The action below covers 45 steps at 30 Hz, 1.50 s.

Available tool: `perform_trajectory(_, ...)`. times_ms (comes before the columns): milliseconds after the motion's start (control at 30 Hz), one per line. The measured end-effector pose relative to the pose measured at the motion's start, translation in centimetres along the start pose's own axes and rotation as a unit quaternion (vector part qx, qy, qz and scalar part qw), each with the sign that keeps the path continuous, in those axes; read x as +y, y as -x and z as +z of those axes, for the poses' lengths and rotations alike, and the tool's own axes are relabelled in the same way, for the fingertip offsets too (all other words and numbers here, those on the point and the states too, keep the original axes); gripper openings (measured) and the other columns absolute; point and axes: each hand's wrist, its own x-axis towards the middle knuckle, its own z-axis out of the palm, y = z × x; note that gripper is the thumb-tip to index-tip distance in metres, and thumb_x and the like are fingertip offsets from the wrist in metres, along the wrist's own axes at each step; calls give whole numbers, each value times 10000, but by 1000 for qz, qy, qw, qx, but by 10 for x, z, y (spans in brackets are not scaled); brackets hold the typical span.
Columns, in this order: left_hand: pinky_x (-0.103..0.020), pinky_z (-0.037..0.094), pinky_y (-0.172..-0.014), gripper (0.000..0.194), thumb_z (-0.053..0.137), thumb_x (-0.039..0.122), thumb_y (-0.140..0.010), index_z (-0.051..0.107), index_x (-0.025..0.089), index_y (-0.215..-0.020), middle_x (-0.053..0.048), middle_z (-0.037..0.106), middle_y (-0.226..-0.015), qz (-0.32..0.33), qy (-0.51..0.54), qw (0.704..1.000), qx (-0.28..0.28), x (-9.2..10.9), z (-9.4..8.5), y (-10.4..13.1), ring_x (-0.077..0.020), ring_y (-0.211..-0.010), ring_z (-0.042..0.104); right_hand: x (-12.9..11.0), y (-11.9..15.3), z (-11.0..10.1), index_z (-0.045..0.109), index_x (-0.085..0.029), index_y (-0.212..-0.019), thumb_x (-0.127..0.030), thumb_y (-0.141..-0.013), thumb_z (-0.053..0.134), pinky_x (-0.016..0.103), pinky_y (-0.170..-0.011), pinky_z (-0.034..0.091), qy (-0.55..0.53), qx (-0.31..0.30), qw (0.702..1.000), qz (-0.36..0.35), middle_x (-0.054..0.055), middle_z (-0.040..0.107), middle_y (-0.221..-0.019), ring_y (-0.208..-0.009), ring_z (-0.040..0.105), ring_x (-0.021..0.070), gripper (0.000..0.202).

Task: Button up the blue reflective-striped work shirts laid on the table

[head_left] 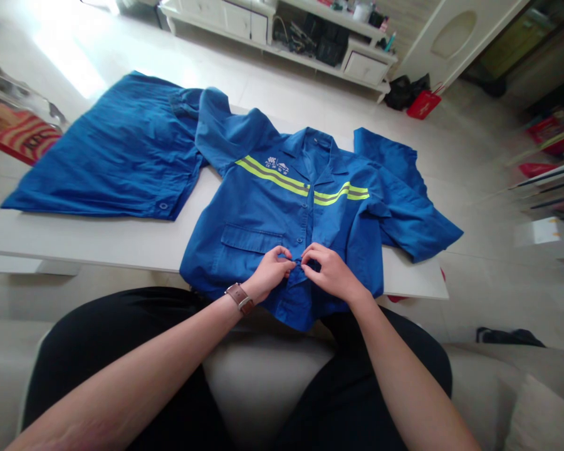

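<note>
A blue work jacket (258,200) with yellow-and-grey reflective stripes lies front side up across the table, its lower hem hanging over the near edge. My left hand (273,270), with a brown-strapped watch (239,298) at the wrist, pinches the front placket low down. Right beside it, my right hand (326,269) pinches the same spot from the other side. The fingertips nearly meet there; whether a button sits between them is hidden. Buttons show on the placket above the hands, and a flap pocket (251,238) is just left of them.
Blue folded trousers (108,150) lie on the white table (89,241), left of the jacket. Another blue garment piece (385,147) is at the right. A white cabinet (244,22) stands beyond. A red bag (423,103) sits on the floor. My legs are under the table's near edge.
</note>
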Motion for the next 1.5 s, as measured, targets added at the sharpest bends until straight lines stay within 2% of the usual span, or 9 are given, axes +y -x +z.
perform_trajectory(167,-193,340,-551,289,700,199,-684,499,209,-891,83,511,-588,9,13,1000,17,2,0,1,-76,-527,466,0,-1,0,646,-195,-938,-151,-924,596,290,-841,456,10,10,1000,1,42,637,-970,-904,608,170,68)
perform_trajectory(333,-197,310,-539,418,771,218,-600,489,213,-909,79,571,-643,31,5,999,-17,2,0,3,-73,-540,462,-2,-1,-2,661,-197,-971,-145,-934,582,284,-854,453,4,4,1000,1,39,639,-996,-926,615,165,102)
perform_trajectory(467,-199,271,-521,373,711,176,-615,496,212,-918,91,527,-665,52,-16,998,-21,3,2,4,-64,-525,422,-3,-1,0,676,-203,-964,-154,-929,597,287,-857,459,12,7,1000,10,35,651,-1006,-924,621,165,99)
perform_trajectory(533,-203,266,-526,327,655,130,-628,521,204,-917,86,500,-679,97,-75,992,-18,5,2,5,-64,-531,396,-3,-1,1,679,-211,-970,-154,-924,604,292,-867,461,27,8,1000,13,36,657,-1021,-941,624,170,104)
perform_trajectory(633,-207,314,-577,301,599,86,-673,573,197,-951,57,528,-762,192,-200,961,-9,7,1,7,-79,-600,422,-1,-1,2,679,-213,-981,-155,-936,599,302,-890,458,49,7,999,0,43,664,-1052,-989,629,179,109)
perform_trajectory(700,-207,343,-614,308,581,83,-721,582,206,-1003,46,557,-813,224,-241,944,-14,6,0,9,-89,-644,452,-1,0,1,682,-207,-969,-169,-956,591,315,-895,449,79,5,997,-14,52,675,-1075,-1012,632,187,100)
perform_trajectory(900,-215,373,-648,303,573,90,-780,569,214,-1056,47,560,-833,226,-245,943,-26,5,-2,11,-92,-653,478,1,2,-2,697,-190,-1031,-195,-936,651,341,-900,423,165,-33,985,-44,72,686,-1184,-1068,639,210,105)
perform_trajectory(1200,-243,365,-659,354,507,70,-779,591,233,-1082,27,560,-835,250,-342,906,-29,11,1,16,-127,-684,505,-2,1,4,691,-183,-979,-224,-945,658,328,-830,392,182,-15,983,-22,63,694,-1070,-968,631,195,63)
perform_trajectory(1500,-227,369,-642,286,525,98,-838,550,222,-1094,33,571,-867,254,-342,903,-51,9,-3,13,-112,-682,531,-9,1,6,685,-173,-983,-249,-926,640,325,-819,373,223,-12,975,-10,61,696,-1053,-949,620,193,106)
